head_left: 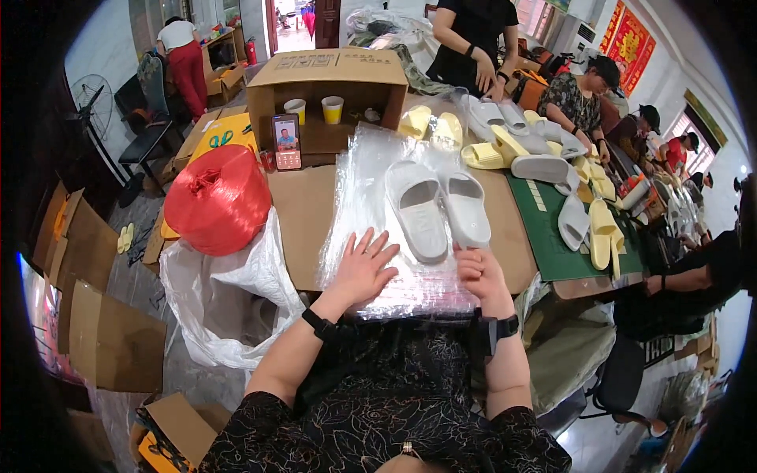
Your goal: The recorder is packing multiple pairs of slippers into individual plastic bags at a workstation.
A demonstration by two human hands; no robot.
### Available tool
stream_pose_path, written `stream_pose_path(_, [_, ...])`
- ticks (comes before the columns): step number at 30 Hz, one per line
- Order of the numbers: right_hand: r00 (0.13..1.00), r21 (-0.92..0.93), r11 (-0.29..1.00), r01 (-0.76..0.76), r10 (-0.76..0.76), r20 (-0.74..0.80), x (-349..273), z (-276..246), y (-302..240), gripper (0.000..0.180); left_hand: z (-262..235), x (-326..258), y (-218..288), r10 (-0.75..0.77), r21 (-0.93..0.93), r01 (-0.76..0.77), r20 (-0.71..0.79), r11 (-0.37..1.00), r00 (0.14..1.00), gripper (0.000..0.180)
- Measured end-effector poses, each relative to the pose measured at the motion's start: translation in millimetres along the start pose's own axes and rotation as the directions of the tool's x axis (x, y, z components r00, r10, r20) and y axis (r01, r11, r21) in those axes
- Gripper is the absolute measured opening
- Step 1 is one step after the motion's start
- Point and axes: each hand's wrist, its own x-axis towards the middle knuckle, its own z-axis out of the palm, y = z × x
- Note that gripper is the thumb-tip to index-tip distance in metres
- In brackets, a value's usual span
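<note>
A pair of light grey slide slippers, the left one (426, 229) and the right one (471, 225), lies on a stack of clear plastic bags (355, 189) in front of me. I cannot tell whether the pair is inside the top bag. My left hand (365, 266) rests flat on the bags, fingers spread, left of the slippers. Close to the near end of the right slipper is my right hand (480, 273), its fingers curled in and the thumb against the forefinger. What it pinches, if anything, is too small to make out.
A red twine roll (217, 201) stands at left above a white sack (229, 315). Behind the bags are an open cardboard box (327, 75) with two cups and a phone (287, 142). Grey and yellow slippers (603, 229) cover the right side, where other people work.
</note>
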Motion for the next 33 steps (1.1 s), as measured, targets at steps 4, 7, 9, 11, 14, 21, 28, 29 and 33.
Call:
stream_pose_path(4, [0.978,-0.401,0.898,0.181,-0.206,-0.021,-19.5,-10.9,4.4,0.014,1.5,1.2,-1.1,0.008,-0.005,-0.008,-0.013,1.000,1.000,0.051])
stream_pose_path(7, [0.899,-0.941,0.308,0.143,-0.439,-0.007,-45.4,31.2,36.4,0.022,2.9,-0.7,-3.8,0.002,0.003,-0.002,-0.013,1.000,1.000,0.051])
stream_pose_path(9, [0.839,-0.983,0.021,0.184,-0.524,0.146,-36.5,37.5,39.8,0.022,3.3,0.0,-5.0,0.000,0.001,0.000,-0.014,1.000,1.000,0.051])
stream_pose_path(11, [0.724,-0.900,-0.388,0.197,-0.561,0.400,-21.8,41.2,34.0,0.031,2.0,2.1,-4.8,0.008,-0.013,-0.009,-0.030,1.000,1.000,0.050])
stream_pose_path(14, [0.608,-0.700,-0.713,-0.034,-0.571,0.552,12.2,44.5,25.8,0.044,1.0,0.8,-2.2,-0.003,-0.013,0.003,-0.032,1.000,0.999,0.049])
stream_pose_path(21, [0.669,-0.438,-0.812,-0.386,-0.573,0.473,100.1,40.6,14.5,0.067,-0.5,1.7,-0.6,0.017,0.038,-0.018,0.021,0.999,1.000,0.049])
stream_pose_path(28, [0.634,-0.411,-0.806,-0.426,-0.590,0.499,131.4,48.2,-3.6,0.048,-3.4,1.3,-1.2,-0.010,0.014,0.009,0.041,1.000,0.999,0.049])
stream_pose_path(29, [0.635,-0.421,-0.787,-0.452,-0.615,0.468,132.0,51.4,-5.0,0.045,-3.4,0.1,-1.9,-0.015,0.016,0.014,0.041,1.000,0.999,0.049])
stream_pose_path(33, [0.580,-0.440,-0.772,-0.458,-0.635,0.510,131.1,43.2,-16.7,0.040,-3.5,3.7,-0.8,-0.012,0.010,0.011,0.045,1.000,0.999,0.049])
